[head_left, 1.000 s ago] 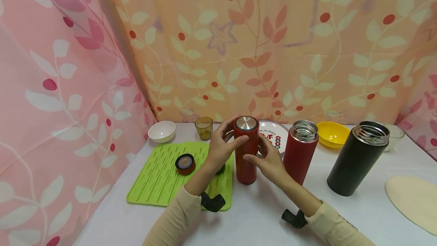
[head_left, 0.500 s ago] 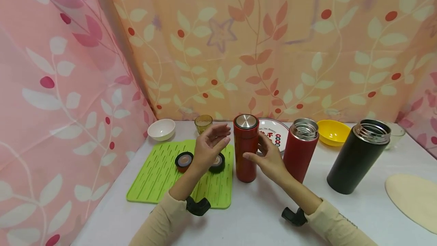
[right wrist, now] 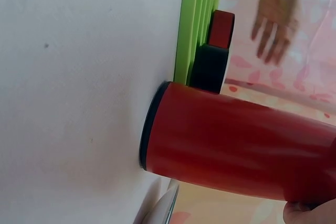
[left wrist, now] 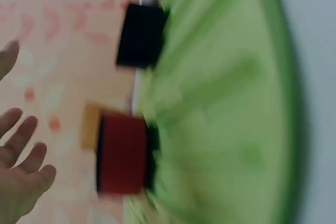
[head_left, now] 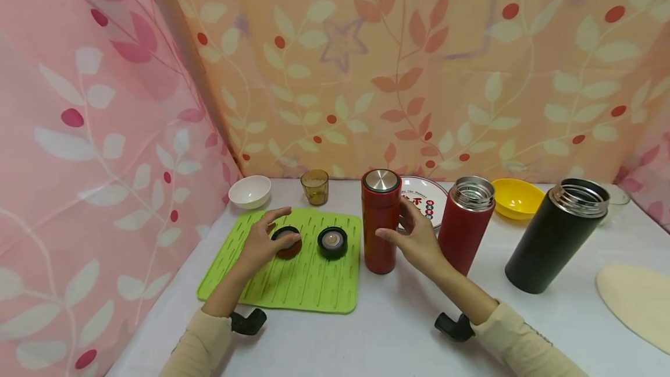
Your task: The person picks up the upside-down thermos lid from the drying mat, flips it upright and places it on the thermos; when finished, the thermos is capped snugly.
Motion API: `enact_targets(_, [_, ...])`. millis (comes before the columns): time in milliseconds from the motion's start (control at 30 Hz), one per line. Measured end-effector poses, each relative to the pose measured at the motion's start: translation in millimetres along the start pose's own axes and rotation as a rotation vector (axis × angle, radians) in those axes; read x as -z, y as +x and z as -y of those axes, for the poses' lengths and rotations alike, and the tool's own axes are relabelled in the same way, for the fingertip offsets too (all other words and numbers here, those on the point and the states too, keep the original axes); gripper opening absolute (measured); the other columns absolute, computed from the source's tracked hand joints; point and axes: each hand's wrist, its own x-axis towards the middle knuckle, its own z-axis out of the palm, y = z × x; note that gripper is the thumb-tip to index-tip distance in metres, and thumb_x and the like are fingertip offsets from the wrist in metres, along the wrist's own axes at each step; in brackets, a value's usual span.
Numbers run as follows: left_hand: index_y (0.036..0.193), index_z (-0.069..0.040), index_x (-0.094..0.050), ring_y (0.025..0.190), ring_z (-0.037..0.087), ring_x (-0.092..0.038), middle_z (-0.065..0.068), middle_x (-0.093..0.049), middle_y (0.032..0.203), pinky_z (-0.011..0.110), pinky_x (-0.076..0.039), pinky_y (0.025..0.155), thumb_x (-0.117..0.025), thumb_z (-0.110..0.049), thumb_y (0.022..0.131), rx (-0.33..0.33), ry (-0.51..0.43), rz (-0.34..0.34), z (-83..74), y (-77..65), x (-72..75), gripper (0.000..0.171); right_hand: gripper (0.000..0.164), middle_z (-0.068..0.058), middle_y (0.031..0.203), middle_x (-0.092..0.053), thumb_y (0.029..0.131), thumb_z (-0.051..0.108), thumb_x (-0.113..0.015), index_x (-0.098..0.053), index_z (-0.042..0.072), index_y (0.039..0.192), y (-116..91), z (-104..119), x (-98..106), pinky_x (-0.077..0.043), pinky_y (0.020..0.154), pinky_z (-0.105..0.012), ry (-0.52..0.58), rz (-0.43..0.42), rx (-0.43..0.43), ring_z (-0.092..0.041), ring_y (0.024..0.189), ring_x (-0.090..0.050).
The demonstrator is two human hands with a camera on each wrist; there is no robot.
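In the head view, my right hand (head_left: 417, 237) holds a red thermos flask (head_left: 380, 226) with a steel-topped lid on it, thumb and fingers around its side. The flask stands upright on the table beside the green drying mat. My left hand (head_left: 260, 243) hovers over the mat with fingers spread and holds nothing. Beside its fingertips lies a red lid (head_left: 288, 249), underside up. A black lid (head_left: 332, 243) lies to the right of it, also underside up. The left wrist view shows the red lid (left wrist: 123, 154) blurred, with my fingers (left wrist: 31, 161) apart from it.
An open dark red flask (head_left: 466, 231) and an open black flask (head_left: 552, 243) stand to the right. Behind are a white bowl (head_left: 249, 194), an amber glass (head_left: 315, 191), a printed plate (head_left: 434, 188) and a yellow bowl (head_left: 515, 205). The green mat (head_left: 314, 295) lies left of centre.
My left hand has let go of the red flask's lid and moved left, over the mat to the red lid. My right hand still holds the flask in place.
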Motion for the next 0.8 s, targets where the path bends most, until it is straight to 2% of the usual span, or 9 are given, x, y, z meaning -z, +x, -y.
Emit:
enact_targets(67, [0.137,-0.01,-0.039,0.135,0.032,-0.028,0.014,-0.037,0.143,0.056,-0.023,0.109,-0.075,-0.027,0.076,0.062,0.046,0.047,10.6,-2.3,7.8,0.073,0.081,-0.009,0.138,-0.046,0.074,0.031,-0.075,-0.033,0.013,0.141,0.3,0.2,0.7,-0.039,0.101,-0.045,0.0,-0.003,-0.007,-0.029,0.127,-0.045])
enact_targets(167, [0.142,-0.007,-0.03,0.138,0.036,-0.021,0.017,-0.027,0.148,0.055,-0.021,0.11,-0.076,-0.025,0.075,0.147,0.033,0.117,24.7,-4.4,14.1,0.083,0.082,-0.009,0.138,-0.046,0.074,0.033,-0.075,-0.033,0.014,0.141,0.8,0.1,0.9,-0.04,0.101,-0.044,-0.002,-0.002,-0.024,-0.028,0.127,-0.045])
enact_targets(300, [0.143,0.001,-0.025,0.137,0.039,-0.023,0.023,-0.024,0.148,0.05,-0.022,0.111,-0.074,-0.016,0.077,0.182,-0.028,0.176,40.9,-3.4,15.6,0.084,0.082,-0.009,0.138,-0.046,0.074,0.034,-0.075,-0.032,0.014,0.141,0.5,-0.1,0.9,-0.039,0.101,-0.045,0.006,-0.002,-0.043,-0.028,0.127,-0.045])
enact_targets(400, [0.141,0.002,-0.028,0.134,0.039,-0.03,0.024,-0.031,0.144,0.05,-0.025,0.11,-0.073,-0.012,0.077,0.197,-0.045,0.172,47.8,-3.1,16.1,0.079,0.082,-0.009,0.139,-0.046,0.074,0.033,-0.075,-0.032,0.014,0.141,0.5,1.0,0.7,-0.039,0.102,-0.045,0.01,-0.002,-0.042,-0.028,0.127,-0.045])
enact_targets(567, [0.138,0.002,-0.034,0.127,0.037,-0.042,0.023,-0.042,0.136,0.048,-0.035,0.105,-0.072,-0.014,0.079,0.204,-0.054,0.17,54.9,-2.7,15.4,0.072,0.082,-0.009,0.138,-0.046,0.074,0.032,-0.075,-0.033,0.014,0.141,0.0,3.2,1.3,-0.039,0.102,-0.043,0.007,-0.009,-0.046,-0.028,0.127,-0.045])
enact_targets(667, [0.137,0.001,-0.036,0.124,0.035,-0.045,0.023,-0.045,0.134,0.045,-0.041,0.1,-0.072,-0.014,0.079,0.205,-0.059,0.162,57.4,-2.8,15.0,0.069,0.082,-0.009,0.138,-0.046,0.074,0.031,-0.076,-0.032,0.014,0.142,-0.7,4.2,1.1,-0.039,0.102,-0.043,0.006,-0.008,-0.061,-0.028,0.127,-0.045])
enact_targets(800, [0.135,0.0,-0.039,0.122,0.035,-0.047,0.023,-0.047,0.132,0.043,-0.043,0.099,-0.073,-0.013,0.078,0.212,-0.055,0.146,59.8,-3.5,14.5,0.067,0.082,-0.009,0.139,-0.046,0.074,0.031,-0.075,-0.032,0.014,0.142,-1.5,4.5,0.1,-0.038,0.103,-0.044,0.013,-0.009,-0.07,-0.028,0.128,-0.044])
